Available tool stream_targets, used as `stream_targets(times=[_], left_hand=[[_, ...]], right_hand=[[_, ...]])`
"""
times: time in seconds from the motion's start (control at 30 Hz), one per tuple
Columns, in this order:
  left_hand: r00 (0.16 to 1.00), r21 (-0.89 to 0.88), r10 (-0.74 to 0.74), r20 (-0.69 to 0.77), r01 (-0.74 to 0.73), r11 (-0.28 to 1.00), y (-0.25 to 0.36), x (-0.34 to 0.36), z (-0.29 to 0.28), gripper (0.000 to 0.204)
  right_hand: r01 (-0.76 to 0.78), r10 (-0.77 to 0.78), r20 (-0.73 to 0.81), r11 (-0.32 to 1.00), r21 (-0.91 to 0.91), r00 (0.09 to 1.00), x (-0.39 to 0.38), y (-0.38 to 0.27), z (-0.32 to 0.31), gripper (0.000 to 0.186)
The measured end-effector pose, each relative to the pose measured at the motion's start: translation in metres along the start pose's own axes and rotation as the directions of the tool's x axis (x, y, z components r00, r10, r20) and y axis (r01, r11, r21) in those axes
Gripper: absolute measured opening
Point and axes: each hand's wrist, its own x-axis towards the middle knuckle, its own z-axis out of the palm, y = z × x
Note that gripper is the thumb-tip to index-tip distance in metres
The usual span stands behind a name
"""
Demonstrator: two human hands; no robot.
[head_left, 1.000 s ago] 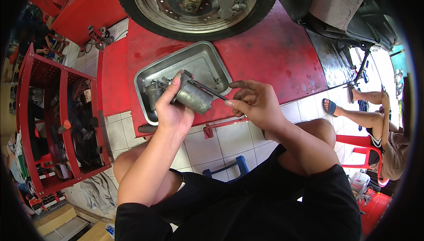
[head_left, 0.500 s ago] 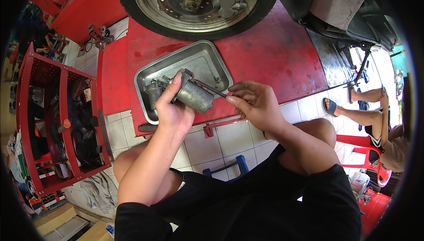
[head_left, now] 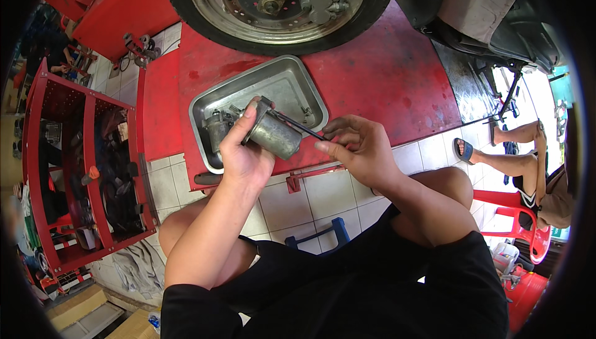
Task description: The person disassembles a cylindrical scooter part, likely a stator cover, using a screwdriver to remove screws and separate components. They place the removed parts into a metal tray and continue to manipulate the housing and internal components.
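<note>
My left hand [head_left: 245, 149] is closed round the flanged end of a dull grey, cylindrical metal motor [head_left: 277, 136], thumb on top. It is tilted over the near part of a steel tray [head_left: 319, 100]. A thin black rod [head_left: 304, 129] runs along the motor's upper side from the flange to my right hand [head_left: 360, 149]. The fingertips of that hand pinch the rod's outer end; whether it is a tool shaft or a cable I cannot tell. Another grey metal part [head_left: 217, 129] and small pieces lie in the tray, partly hidden by my left hand.
The tray rests on a red platform [head_left: 385, 72]. Beyond it stands a motorcycle wheel [head_left: 217, 31] with a brake disc. A red shelf cart [head_left: 90, 171] is at the left. To the right, a person's legs [head_left: 512, 160] are near a red chair [head_left: 528, 227]. A blue stool [head_left: 338, 230] is below.
The motor and my right hand have shifted only slightly. My right fingers have moved a little on the rod's end; both grips remain.
</note>
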Motion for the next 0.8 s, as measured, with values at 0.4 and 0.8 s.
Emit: stream_targets(times=[0.4, 0.8], left_hand=[[1.000, -0.014, -0.004, 0.005, 0.004, 1.000, 0.000, -0.001, 0.001, 0.036], [0.987, -0.098, -0.076, 0.144, 0.091, 0.991, -0.005, -0.001, -0.007, 0.048]], right_hand=[[-0.053, 0.053, -0.002, 0.997, 0.047, 0.999, 0.000, 0.001, 0.001, 0.028], [-0.496, 0.338, 0.444, 0.811, 0.311, 0.830, -0.004, -0.003, -0.008, 0.032]])
